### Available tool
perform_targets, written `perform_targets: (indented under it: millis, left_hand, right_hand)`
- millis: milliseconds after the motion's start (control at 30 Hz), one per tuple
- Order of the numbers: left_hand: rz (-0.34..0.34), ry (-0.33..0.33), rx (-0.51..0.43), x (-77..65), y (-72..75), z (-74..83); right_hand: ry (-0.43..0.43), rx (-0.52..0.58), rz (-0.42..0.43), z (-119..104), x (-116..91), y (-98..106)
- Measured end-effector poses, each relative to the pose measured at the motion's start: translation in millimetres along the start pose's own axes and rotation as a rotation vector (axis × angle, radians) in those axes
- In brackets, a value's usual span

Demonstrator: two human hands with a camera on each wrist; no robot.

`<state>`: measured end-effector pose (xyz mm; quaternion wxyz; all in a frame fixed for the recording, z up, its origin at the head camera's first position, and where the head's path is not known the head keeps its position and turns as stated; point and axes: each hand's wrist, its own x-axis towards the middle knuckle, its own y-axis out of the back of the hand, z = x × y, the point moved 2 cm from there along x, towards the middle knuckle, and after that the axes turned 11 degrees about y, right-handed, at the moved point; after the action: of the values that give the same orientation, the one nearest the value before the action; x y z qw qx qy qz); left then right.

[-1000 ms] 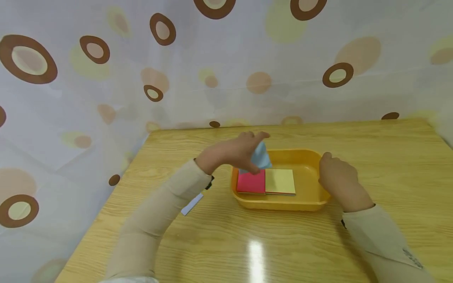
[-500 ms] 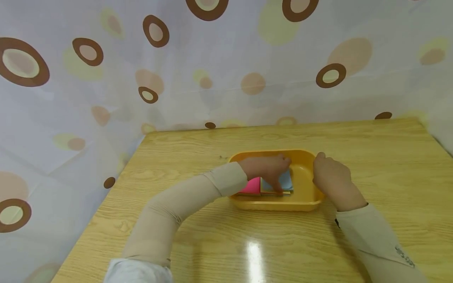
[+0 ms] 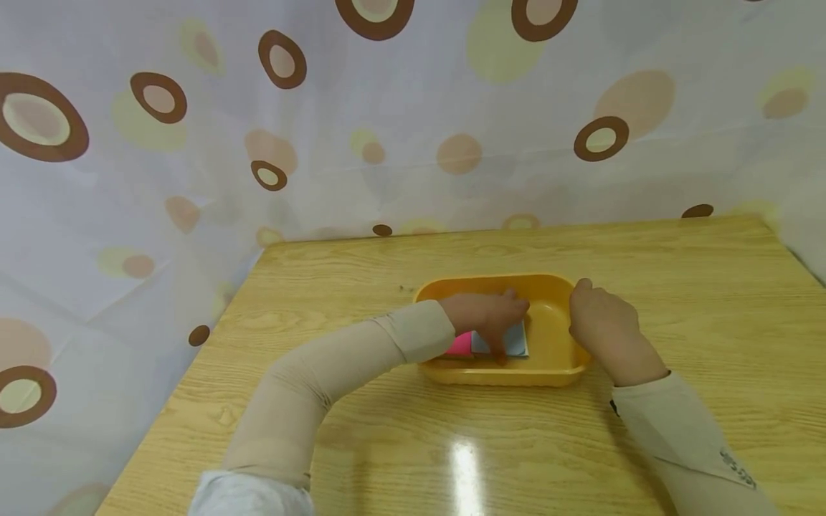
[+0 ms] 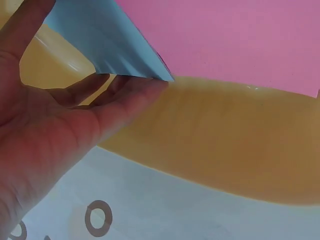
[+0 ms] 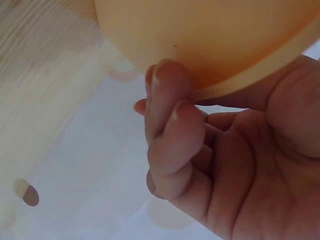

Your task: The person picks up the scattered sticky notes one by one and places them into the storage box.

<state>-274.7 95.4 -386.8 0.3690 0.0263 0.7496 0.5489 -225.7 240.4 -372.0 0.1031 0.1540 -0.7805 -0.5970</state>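
An orange-yellow plastic tray [image 3: 551,337] stands on the table. Inside it my left hand [image 3: 487,315] holds square blue paper [image 3: 516,340] between thumb and fingers. Seen from the left wrist, the blue paper [image 4: 100,35] stands bent up at an angle, its lower edge against the fingertips; whether it is one sheet or several I cannot tell. Beside it lies square pink paper [image 3: 461,344], flat on the tray's left side and partly covered by the hand and sleeve. My right hand [image 3: 603,322] grips the tray's right rim, fingers curled over its edge [image 5: 250,75].
A wooden table [image 3: 516,444] lies under the tray, with a glare spot near its front. Behind and to the left hangs a pale cloth [image 3: 361,93] with brown ring patterns. My left sleeve [image 3: 361,351] crosses the table's left part.
My left hand has moved right and down into the tray with the blue paper, which now covers the place where yellow paper showed. The right hand keeps its grip on the rim.
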Motion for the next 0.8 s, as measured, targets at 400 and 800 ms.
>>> perform_targets:
  millis: [400, 800]
  left_hand:
    - [-0.009, 0.043, 0.002, -3.5, -4.7, -1.7]
    - [0.233, 0.013, -0.301, -82.3, 21.9, -63.6]
  right_hand:
    - [0.013, 0.006, -0.009, -8, 3, 0]
    - [0.020, 0.014, 0.011, -10, 6, 2]
